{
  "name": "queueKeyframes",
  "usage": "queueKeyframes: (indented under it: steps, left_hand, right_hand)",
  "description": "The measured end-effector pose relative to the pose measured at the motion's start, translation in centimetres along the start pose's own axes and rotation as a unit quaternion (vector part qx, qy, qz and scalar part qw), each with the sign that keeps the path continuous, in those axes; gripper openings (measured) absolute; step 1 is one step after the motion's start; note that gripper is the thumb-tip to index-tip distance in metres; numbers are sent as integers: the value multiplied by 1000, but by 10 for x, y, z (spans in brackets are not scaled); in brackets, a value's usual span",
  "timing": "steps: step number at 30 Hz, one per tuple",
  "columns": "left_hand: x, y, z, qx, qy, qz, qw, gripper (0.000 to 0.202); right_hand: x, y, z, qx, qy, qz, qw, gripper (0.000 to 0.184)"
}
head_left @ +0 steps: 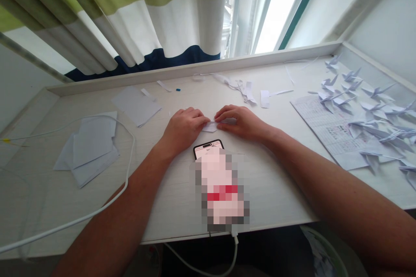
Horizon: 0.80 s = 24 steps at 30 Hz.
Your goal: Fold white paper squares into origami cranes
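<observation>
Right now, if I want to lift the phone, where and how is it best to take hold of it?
Probably by both long edges, near the middle, from above. The phone lies flat and is longer than wide; a cable shows at its near end, while the left hand and right hand are at the paper beyond its far end.

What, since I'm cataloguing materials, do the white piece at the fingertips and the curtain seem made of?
White piece: probably matte paper, being thin with straight edges. Curtain: likely dull fabric, hanging in soft folds; exact fibre unclear.
</observation>
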State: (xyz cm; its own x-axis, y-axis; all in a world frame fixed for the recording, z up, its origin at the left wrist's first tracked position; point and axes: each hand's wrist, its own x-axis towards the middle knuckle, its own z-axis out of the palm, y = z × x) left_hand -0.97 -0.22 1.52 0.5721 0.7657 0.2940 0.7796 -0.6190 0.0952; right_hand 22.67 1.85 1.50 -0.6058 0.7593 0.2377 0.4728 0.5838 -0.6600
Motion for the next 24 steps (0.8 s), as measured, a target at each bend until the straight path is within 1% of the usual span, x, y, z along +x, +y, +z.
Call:
queueKeyframes:
  steps: [8, 24]
  left_hand:
    - [-1, -1, 0, 1, 1, 18, 1000, 22]
    - [-2, 0, -3, 2, -15, 40, 999, 25]
  right_hand:
    - [0, 1, 0, 7, 5, -7, 1000, 11]
    - [0, 3, 2, -19, 6, -12, 1000, 19]
